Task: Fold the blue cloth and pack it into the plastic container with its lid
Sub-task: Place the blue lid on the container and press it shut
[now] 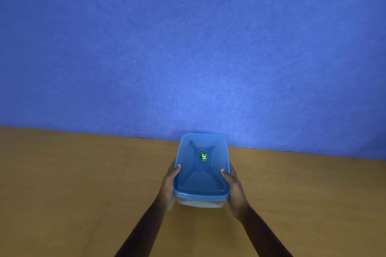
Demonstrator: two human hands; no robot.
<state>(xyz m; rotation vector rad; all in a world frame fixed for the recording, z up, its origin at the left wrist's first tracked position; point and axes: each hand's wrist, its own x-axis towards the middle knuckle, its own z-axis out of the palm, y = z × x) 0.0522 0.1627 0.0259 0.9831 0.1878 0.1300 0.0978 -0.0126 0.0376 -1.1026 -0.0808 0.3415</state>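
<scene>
Translucent blue lid covers one clear plastic container on the wooden table, long axis running away toward the blue wall. Left hand and right hand clasp its sides (thumbs atop the lid).

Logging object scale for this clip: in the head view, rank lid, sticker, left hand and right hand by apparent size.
1. lid, clearly largest.
2. left hand and right hand: they look alike, so unranked.
3. sticker, smallest.
</scene>
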